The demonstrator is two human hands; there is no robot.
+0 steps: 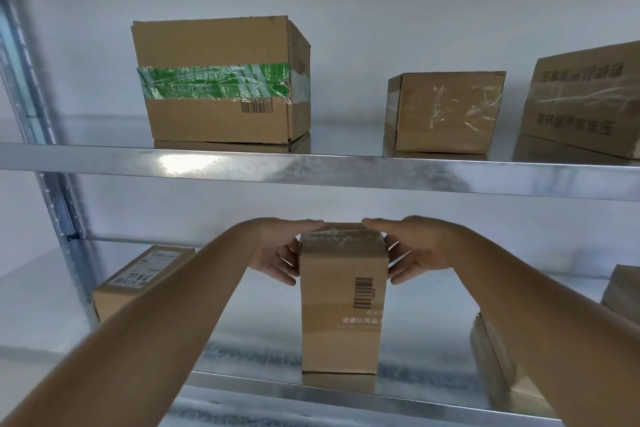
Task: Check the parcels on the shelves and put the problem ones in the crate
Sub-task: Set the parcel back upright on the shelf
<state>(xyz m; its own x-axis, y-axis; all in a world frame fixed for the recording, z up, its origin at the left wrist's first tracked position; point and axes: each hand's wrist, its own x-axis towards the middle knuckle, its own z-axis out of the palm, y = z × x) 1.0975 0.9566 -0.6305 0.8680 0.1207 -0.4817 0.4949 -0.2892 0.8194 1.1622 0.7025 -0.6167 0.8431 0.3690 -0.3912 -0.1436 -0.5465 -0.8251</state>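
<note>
A tall narrow cardboard parcel (343, 315) stands upright on the lower metal shelf (242, 357). It has a barcode on its front and clear tape across its top. My left hand (277, 253) grips its upper left side, thumb along the top edge and fingers down the side. My right hand (412, 250) holds the upper right side the same way. No crate is in view.
On the upper shelf (311, 170) stand a large box with green tape (218, 80), a smaller taped box (446, 111) and a printed box (585, 97). A labelled flat box (145, 274) lies at lower left. More boxes (623, 288) sit at lower right, partly behind my right forearm. A steel upright (59, 204) stands at the left.
</note>
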